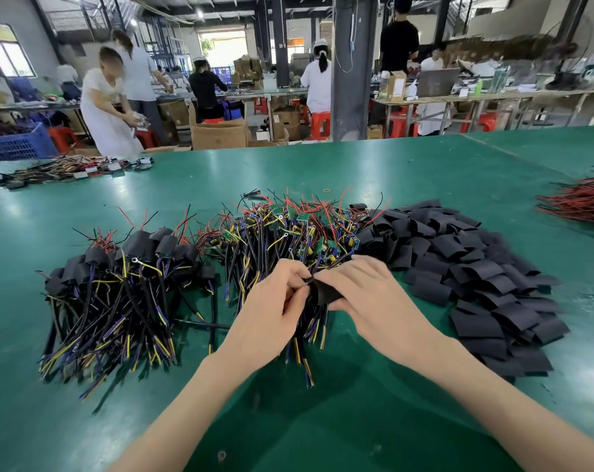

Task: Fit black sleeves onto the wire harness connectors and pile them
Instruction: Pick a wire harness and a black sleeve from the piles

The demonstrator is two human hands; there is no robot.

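Note:
My left hand point(271, 298) pinches a thin dark wire end at the mouth of a black sleeve point(323, 292), which my right hand point(367, 291) grips from the right. Both hands hover over the near edge of a heap of bare harnesses point(288, 233) with small green boards and red, black and yellow wires. To the left lies a pile of sleeved harnesses point(125, 284). A large heap of loose flat black sleeves point(476, 274) spreads to the right.
The green table point(323, 420) stretches all around. A bundle of red and black wires point(581, 202) lies at the right edge. More harnesses with white tags point(71, 170) lie at the far left. Several people work at benches beyond the table.

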